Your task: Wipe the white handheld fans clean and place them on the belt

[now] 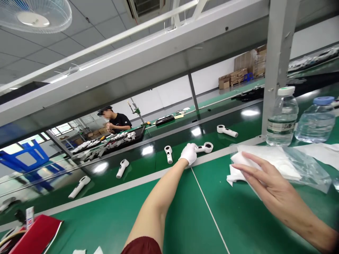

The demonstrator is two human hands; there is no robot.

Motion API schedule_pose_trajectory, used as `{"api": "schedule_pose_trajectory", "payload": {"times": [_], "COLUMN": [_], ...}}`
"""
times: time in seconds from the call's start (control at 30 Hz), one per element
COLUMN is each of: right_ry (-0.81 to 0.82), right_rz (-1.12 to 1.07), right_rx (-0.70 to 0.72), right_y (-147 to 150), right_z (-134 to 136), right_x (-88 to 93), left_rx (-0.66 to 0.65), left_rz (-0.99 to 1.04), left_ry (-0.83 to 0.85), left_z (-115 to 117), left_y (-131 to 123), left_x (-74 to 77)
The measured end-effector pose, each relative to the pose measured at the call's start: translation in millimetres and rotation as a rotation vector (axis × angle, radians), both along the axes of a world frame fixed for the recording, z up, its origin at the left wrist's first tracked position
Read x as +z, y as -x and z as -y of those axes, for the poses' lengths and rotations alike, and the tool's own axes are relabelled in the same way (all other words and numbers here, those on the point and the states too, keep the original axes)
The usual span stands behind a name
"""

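Note:
My left hand [189, 153] wears a white glove and reaches out to the dark conveyor belt [238, 121]. Its fingers are closed round the handle of a white handheld device with a round ring head [206, 147]. My right hand [261, 173] is bare and lies flat, fingers stretched, on a stack of white wipes [275, 160] on the green bench [212, 225]. A clear plastic bag [307, 167] lies partly under and beside the wipes.
Several more white devices [227, 131] lie spaced along the belt. Two water bottles [282, 118] stand at the right by a grey post [277, 63]. A red pouch [37, 234] sits at bottom left. A person in black works across the line beside a tray of parts [119, 138].

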State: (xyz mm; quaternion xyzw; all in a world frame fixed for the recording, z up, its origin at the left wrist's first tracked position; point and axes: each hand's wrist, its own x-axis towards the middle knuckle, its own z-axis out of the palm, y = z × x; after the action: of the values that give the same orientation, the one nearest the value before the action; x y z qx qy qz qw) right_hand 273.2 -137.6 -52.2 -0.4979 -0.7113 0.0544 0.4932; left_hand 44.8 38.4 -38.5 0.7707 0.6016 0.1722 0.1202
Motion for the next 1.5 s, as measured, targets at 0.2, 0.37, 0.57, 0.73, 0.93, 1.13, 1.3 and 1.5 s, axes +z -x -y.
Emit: {"api": "schedule_pose_trajectory", "payload": {"times": [0.2,0.37,0.57,0.73,0.93,1.13,1.3,1.5], "right_ry": [0.028,0.074,0.112,0.040,0.029,-0.197,-0.497,-0.390], "right_rz": [0.030,-0.039,-0.027,0.003,0.031,0.071,0.410,0.400], "right_rx": [0.019,0.023,0.010,-0.010,0.009,0.012,0.090,0.049], "right_y": [-2.6,2.4,1.8,-0.9,-3.8,-1.2,4.3,12.3], "right_z": [-3.5,-0.5,-1.4,-5.9,-8.5,3.6,16.6,23.1], "right_x": [-2.3,2.6,2.2,0.0,0.2,14.3,19.2,21.7], "left_rx": [0.092,0.509,0.645,0.430,0.011,-0.332,-0.340,-0.262], "left_rz": [-0.013,0.054,0.268,0.743,1.306,1.562,1.349,1.035], "left_ry": [-0.048,-0.151,0.167,0.278,0.557,0.932,0.820,0.653], "left_z": [-3.4,5.8,8.7,33.9,108.6,165.5,184.8,190.5], "left_y": [-0.7,32.9,61.1,33.2,-11.3,-26.7,-38.6,-47.4], "left_x": [8.2,21.4,3.8,12.2,36.3,31.6,30.0,41.2]}}
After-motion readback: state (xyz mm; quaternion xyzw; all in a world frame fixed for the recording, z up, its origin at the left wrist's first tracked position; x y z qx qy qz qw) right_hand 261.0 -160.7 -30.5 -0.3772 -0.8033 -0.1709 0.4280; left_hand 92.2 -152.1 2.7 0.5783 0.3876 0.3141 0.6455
